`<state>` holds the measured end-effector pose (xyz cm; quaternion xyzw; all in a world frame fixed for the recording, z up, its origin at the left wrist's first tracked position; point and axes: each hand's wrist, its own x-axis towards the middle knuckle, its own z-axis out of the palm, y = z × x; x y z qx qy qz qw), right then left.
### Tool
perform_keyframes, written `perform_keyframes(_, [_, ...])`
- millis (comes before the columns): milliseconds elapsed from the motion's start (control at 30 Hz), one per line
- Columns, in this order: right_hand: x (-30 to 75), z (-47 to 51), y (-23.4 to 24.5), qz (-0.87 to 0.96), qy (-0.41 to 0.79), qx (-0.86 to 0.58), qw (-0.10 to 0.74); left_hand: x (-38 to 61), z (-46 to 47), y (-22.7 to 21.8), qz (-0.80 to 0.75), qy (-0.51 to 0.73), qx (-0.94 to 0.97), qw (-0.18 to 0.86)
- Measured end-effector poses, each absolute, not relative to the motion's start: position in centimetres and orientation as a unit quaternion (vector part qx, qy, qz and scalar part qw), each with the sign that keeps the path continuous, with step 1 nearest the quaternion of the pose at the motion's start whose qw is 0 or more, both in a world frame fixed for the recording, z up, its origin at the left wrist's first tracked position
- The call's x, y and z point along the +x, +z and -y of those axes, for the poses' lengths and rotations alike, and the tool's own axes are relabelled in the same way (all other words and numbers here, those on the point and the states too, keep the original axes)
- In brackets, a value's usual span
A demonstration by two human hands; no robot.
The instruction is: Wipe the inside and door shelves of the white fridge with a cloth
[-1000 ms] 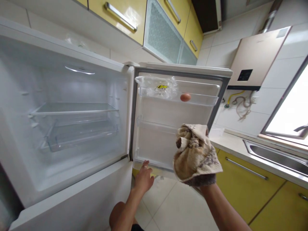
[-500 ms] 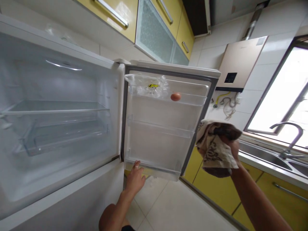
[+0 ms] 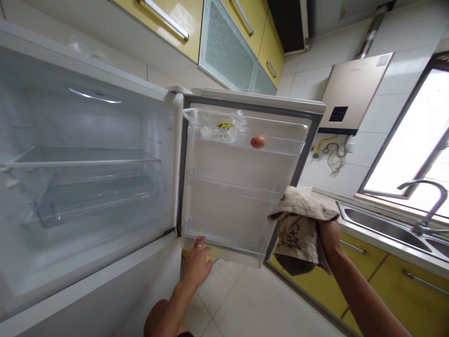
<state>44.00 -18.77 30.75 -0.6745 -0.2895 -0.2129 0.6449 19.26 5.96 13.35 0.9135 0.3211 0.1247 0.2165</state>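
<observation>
My left hand (image 3: pixel 198 266) is at the bottom clear shelf (image 3: pixel 235 255) of the open fridge door (image 3: pixel 242 164), its fingers hooked over the rim and the tips mostly hidden. My right hand (image 3: pixel 329 238) grips a crumpled beige-and-brown cloth (image 3: pixel 300 229) with dark printing. The cloth hangs by the door's outer edge and covers part of it. In the top door shelf are a brown egg (image 3: pixel 257 142) and a clear plastic bag (image 3: pixel 219 122) with a yellow-and-black mark.
To the left, the fridge interior (image 3: pixel 87 121) shows a glass shelf (image 3: pixel 87 154) and a clear drawer (image 3: pixel 98 201). A steel sink (image 3: pixel 382 227) with a faucet (image 3: pixel 435 196) is at right. Above are yellow cabinets (image 3: pixel 168 28); a water heater (image 3: pixel 356 89) hangs on the wall.
My right hand has brought the cloth left and slightly down, closer to the door's outer edge. My left hand remains at the bottom shelf.
</observation>
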Motion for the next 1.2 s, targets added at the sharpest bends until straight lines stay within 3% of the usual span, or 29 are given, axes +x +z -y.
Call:
perform_keyframes(133, [42.8,18.4,34.4,0.216,-0.399,-0.541,0.709,19.3,-6.0,13.3,-0.320,0.130,0.915,0.208])
perform_keyframes(267, [42.5,16.7,37.8,0.361,-0.558,-0.470,0.581,19.3,-5.8,13.4,-0.322,0.129,0.915,0.207])
perform_keyframes(333, [42.6,15.3,38.9,0.499,-0.518,-0.513,0.468,19.3,-5.7,13.4,-0.318,0.128,0.916,0.207])
perform_keyframes(433, [43.1,11.8,40.3,0.659,-0.342,-0.594,0.308,19.1,-5.6,13.4,-0.318,0.135,0.915,0.210])
perform_keyframes(567, [43.9,6.1,42.5,0.674,-0.137,-0.703,0.180,18.9,-5.7,13.4,-0.322,0.139,0.910,0.222])
perform_keyframes(700, [42.9,0.5,43.6,0.653,-0.032,-0.744,0.138,18.9,-5.7,13.5,-0.317,0.130,0.914,0.219])
perform_keyframes(967, [35.6,-11.3,42.0,0.711,-0.084,-0.689,0.113,18.7,-6.1,12.4,-0.306,0.116,0.918,0.225])
perform_keyframes(1200, [34.0,-13.9,43.6,0.708,-0.025,-0.706,0.026,18.5,-6.2,11.7,-0.313,0.119,0.915,0.226])
